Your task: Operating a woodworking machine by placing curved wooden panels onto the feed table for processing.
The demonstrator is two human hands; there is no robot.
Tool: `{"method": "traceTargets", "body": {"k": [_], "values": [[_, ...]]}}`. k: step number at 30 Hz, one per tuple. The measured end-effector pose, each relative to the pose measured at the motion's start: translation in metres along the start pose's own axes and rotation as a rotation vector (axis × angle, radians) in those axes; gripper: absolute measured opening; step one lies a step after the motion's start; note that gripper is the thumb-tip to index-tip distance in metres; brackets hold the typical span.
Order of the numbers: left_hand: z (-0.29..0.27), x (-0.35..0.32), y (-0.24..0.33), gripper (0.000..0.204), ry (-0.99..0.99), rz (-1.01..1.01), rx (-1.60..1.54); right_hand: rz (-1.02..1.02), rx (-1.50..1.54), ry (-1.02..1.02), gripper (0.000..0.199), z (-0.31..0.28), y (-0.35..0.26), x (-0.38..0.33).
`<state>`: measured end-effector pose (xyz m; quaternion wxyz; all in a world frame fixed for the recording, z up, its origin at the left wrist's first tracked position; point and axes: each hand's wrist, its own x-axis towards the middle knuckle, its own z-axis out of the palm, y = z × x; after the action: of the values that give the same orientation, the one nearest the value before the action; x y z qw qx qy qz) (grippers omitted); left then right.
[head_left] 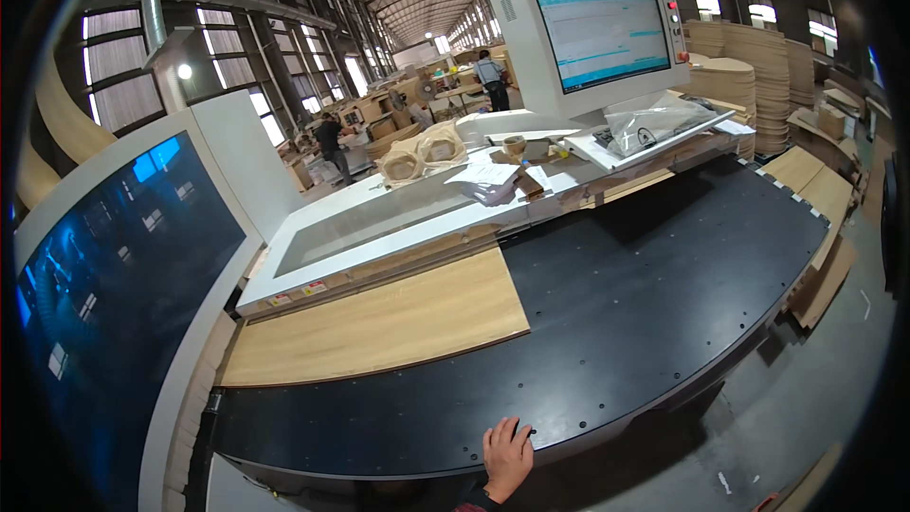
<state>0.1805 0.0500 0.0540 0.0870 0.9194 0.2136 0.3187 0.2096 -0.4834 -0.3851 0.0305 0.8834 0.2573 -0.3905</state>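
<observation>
My left hand [508, 458] rests palm down on the near edge of a black work table [607, 322], its fingers loosely apart and holding nothing. Beyond it, a flat light wood board [379, 318] lies on the table's left part, against a white machine beam. Dark holes dot the black surface around my fingers. My right hand is out of view.
A white machine housing with a dark window [123, 275] stands at left. On the white beam [313, 242] lie papers [488, 175], rolled bags and a cup. A monitor [607, 38] stands behind; stacked curved wood sheets [758, 76] rise at right. Two people work farther back.
</observation>
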Motion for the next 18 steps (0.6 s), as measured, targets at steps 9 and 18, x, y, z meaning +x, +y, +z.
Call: {"method": "traceTargets", "body": {"k": [9,18], "values": [[-0.002,0.000,-0.007,0.025,-0.036,0.010,-0.082,-0.240,0.095,0.194,0.039,-0.033,-0.101,0.009],[-0.005,-0.002,-0.006,0.026,-0.045,0.069,-0.110,-0.169,0.605,0.212,0.038,-0.141,-0.206,0.035]]}}
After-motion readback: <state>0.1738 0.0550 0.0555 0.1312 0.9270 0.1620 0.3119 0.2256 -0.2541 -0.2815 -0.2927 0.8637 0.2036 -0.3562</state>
